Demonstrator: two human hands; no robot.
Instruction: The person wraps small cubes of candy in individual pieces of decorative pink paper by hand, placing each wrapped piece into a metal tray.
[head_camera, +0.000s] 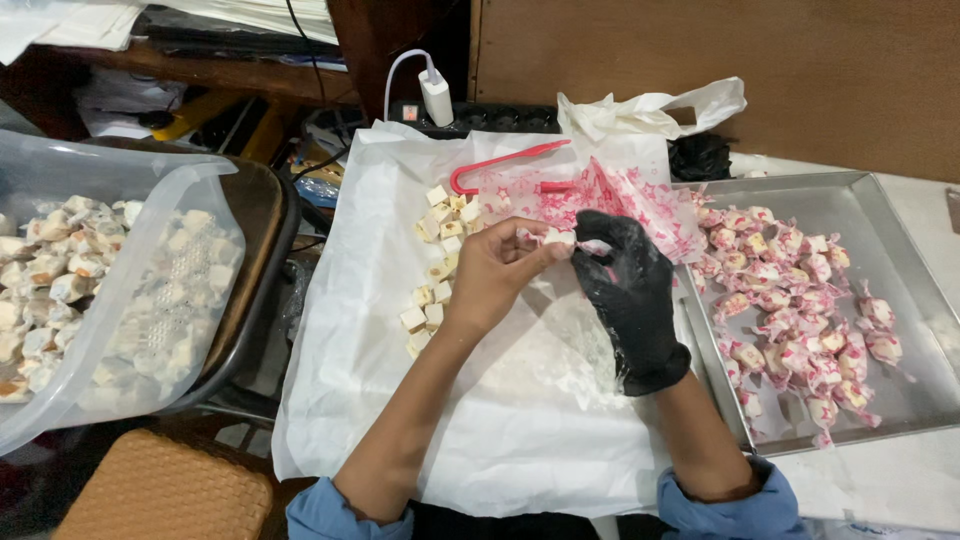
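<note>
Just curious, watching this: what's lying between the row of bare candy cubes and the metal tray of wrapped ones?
In the head view, between the unwrapped cubes and the metal tray lie a stack of pink-printed wrappers and both hands, left and gloved right.

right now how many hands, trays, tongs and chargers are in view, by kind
hands: 2, bare left hand and black-gloved right hand
metal tray: 1
red tongs: 1
white charger: 1
total: 5
</note>
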